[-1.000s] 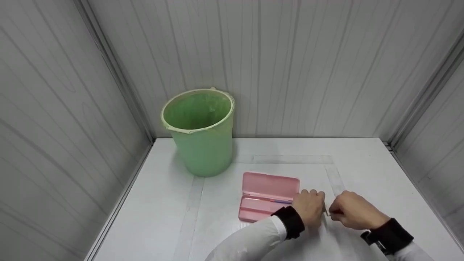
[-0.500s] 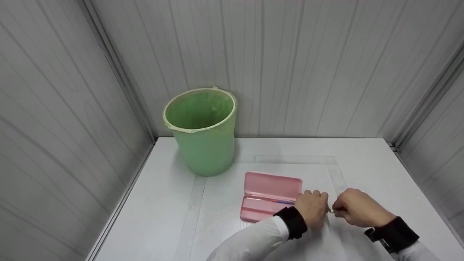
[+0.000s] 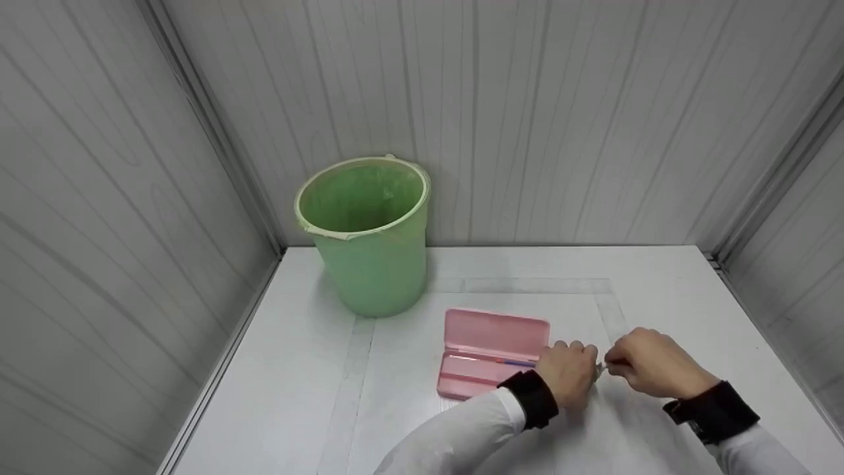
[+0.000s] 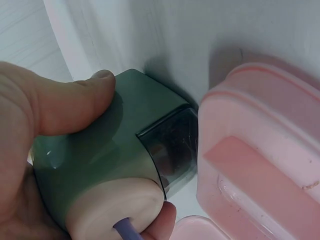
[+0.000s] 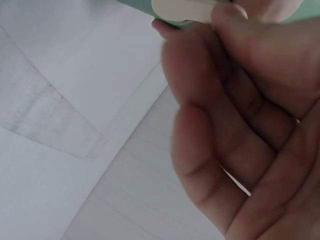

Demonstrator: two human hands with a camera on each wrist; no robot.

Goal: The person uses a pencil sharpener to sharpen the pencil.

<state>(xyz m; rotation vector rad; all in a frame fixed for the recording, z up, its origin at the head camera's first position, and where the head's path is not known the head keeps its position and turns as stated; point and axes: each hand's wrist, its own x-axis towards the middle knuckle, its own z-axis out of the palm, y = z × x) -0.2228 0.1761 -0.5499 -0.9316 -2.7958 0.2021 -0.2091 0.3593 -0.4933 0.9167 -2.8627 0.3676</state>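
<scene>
My left hand (image 3: 567, 376) grips a green pencil sharpener (image 4: 107, 150) with a smoky see-through shavings drawer (image 4: 172, 150). Its thumb lies across the green body in the left wrist view. A purple pencil (image 4: 126, 230) sticks out of the sharpener's round cream face (image 4: 100, 212). On the sharpener's other side, my right hand (image 3: 656, 363) pinches a small cream crank handle (image 5: 187, 10) between thumb and forefinger, with the other fingers curled below. The head view leaves most of the sharpener hidden behind my left hand.
An open pink pencil case (image 3: 496, 333) lies just left of my left hand, with a blue pencil (image 3: 517, 362) inside. Farther back stands a tall green bucket (image 3: 376, 270). Grey panel walls (image 3: 527, 119) enclose the white table (image 3: 283, 396) at the back and sides.
My right hand has shifted slightly up and to the right at the sharpener's crank. My left hand keeps its grip on the sharpener; the head view has shifted a little.
</scene>
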